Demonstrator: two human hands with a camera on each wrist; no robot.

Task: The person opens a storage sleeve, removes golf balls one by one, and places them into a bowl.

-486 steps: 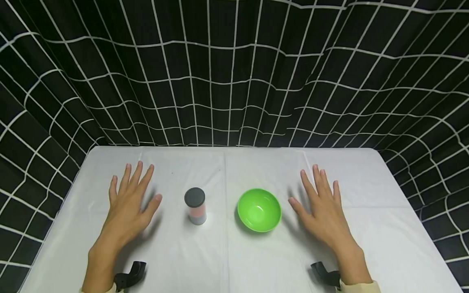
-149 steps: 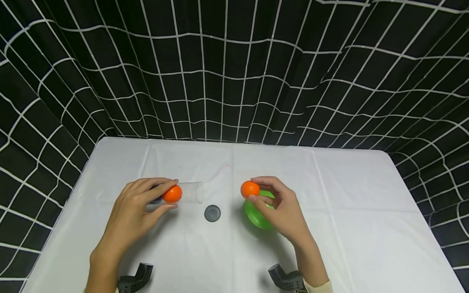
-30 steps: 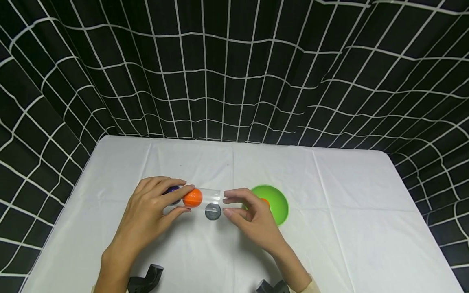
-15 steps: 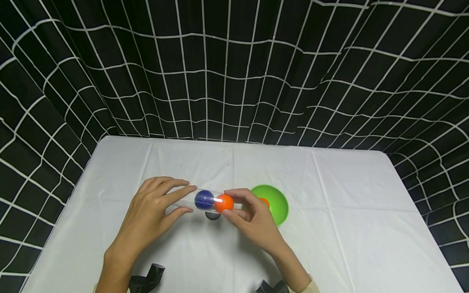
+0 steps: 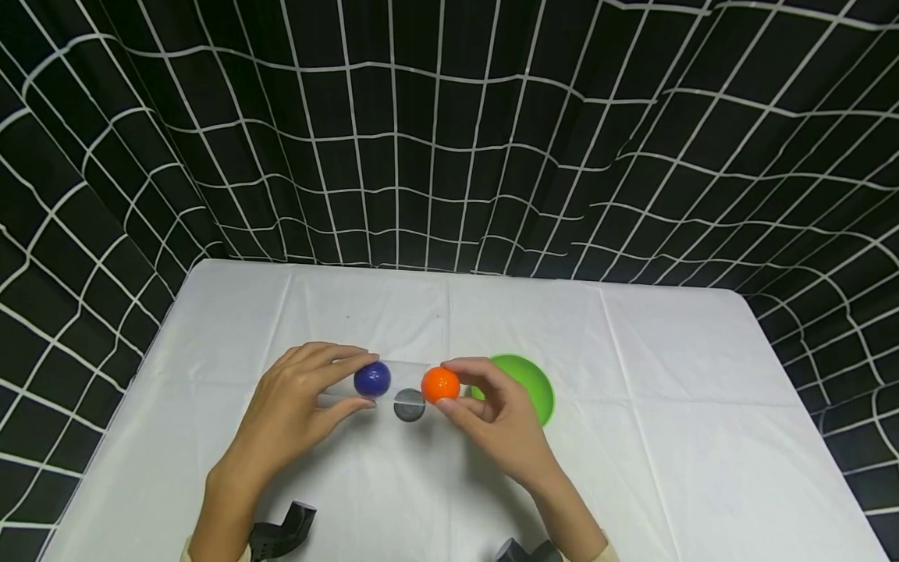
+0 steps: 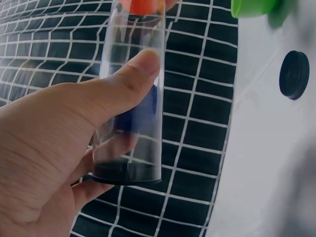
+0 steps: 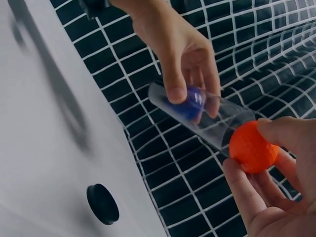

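Observation:
My left hand grips a clear plastic tube above the table, thumb on one side and fingers on the other. Inside it, near those fingers, is a blue ball. A dark cap covers the tube's far-left end, while the other end is uncovered. There my right hand pinches an orange ball between thumb and fingertips, right at the tube's mouth. Below the tube, a round dark grey lid lies on the cloth. Behind the right hand stands a green bowl, partly covered by it; its contents are hidden.
A white cloth covers the table. Black curtains with a white grid rise along the back and both sides. A dark wrist camera mount sits by the left wrist, another by the right.
The orange ball has moved rightward through the tube to its mouth, where my right hand has taken hold of it. Since half a second ago the blue ball has moved back toward my left hand.

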